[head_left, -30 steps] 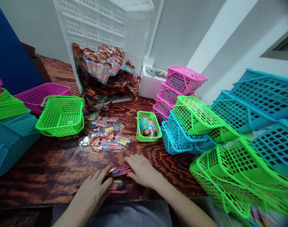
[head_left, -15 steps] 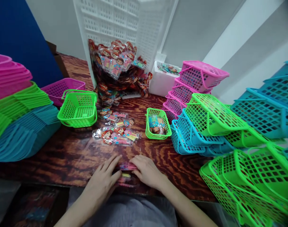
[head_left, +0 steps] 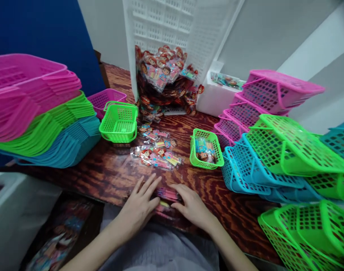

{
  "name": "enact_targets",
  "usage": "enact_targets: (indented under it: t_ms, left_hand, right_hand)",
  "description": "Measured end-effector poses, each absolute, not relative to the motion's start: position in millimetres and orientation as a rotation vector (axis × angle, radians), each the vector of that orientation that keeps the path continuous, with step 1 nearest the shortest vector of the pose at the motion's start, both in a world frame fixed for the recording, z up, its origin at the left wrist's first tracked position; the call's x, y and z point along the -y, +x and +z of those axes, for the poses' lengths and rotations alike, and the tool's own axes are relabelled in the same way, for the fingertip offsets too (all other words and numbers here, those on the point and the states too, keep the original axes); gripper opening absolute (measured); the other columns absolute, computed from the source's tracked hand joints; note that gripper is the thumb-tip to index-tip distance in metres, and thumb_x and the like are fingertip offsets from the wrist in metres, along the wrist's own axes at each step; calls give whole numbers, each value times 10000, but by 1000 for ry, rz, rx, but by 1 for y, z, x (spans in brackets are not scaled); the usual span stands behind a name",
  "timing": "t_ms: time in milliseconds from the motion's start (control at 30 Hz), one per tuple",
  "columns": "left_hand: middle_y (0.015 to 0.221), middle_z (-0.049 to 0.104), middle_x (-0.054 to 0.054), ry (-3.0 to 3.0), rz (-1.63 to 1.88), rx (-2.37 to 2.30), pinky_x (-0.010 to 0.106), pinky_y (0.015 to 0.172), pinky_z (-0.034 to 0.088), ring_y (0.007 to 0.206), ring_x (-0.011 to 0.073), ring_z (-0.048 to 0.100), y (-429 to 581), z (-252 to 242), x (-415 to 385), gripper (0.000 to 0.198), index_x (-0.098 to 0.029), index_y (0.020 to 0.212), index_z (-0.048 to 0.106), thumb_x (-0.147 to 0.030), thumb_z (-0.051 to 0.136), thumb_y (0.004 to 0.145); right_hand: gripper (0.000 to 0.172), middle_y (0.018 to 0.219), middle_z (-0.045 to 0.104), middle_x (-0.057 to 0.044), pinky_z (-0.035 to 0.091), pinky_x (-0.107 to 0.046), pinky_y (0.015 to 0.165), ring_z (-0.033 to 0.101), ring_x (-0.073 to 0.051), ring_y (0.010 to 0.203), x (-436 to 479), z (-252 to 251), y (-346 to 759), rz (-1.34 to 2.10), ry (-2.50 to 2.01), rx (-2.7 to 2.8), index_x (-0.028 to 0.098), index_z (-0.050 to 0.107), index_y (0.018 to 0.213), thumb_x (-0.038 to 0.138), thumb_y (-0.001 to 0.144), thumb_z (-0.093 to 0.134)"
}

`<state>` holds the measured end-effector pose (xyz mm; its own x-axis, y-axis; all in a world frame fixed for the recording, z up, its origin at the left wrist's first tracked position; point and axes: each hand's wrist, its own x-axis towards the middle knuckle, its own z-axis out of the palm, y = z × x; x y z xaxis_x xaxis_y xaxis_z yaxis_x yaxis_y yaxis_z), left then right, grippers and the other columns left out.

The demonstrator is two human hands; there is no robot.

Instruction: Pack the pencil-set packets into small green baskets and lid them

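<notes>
A small group of clear plastic packets with pink and yellow contents (head_left: 165, 204) lies at the table's front edge, between my two hands. My left hand (head_left: 140, 205) rests at their left side, fingers spread and stretched forward, its thumb against the packets. On the other side my right hand (head_left: 193, 207) touches their right end, with thumb and fingers apart. Both palms face down. Farther back lie loose packets with cartoon-doll figures (head_left: 160, 156). Right of those stands a green basket (head_left: 207, 164) holding several packets.
A tipped white crate (head_left: 163, 22) spills doll packets at the back. To the left are an open green basket (head_left: 118, 124), a magenta basket (head_left: 106, 98) and nested baskets (head_left: 47, 113). Filled pink baskets (head_left: 262, 94), blue baskets (head_left: 245, 169) and green baskets (head_left: 296, 229) crowd the right.
The view has turned left, so everything sits farther right in the picture. My hands stay around the packets, the left fingers slightly more spread.
</notes>
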<state>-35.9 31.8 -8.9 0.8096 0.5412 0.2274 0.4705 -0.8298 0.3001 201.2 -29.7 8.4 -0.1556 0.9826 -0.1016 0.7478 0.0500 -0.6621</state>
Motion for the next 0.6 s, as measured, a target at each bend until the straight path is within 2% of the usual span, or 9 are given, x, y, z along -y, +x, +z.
enact_targets:
  t_ms: [300,600]
  left_hand:
    - [1641,184,175,2773,383,-735,570,1141,323,1515,353,163,-40,-4,-28,59,-173,954,615,-174,634,898]
    - [1624,247,170,2772,393,-744,525,1145,345,1507,338,204,-44,-7,-25,88,-172,970,631,-132,595,901]
  right_hand:
    - [554,1394,574,-79,372,-423,1139,509,-228,1317,35,-12,201,957,-1716,1792,230,539,1359,137,818,613]
    - [546,1340,586,-70,397,-394,1102,535,-212,1259,38,-4,195,994,-1695,1739,231,540,1341,96,813,580]
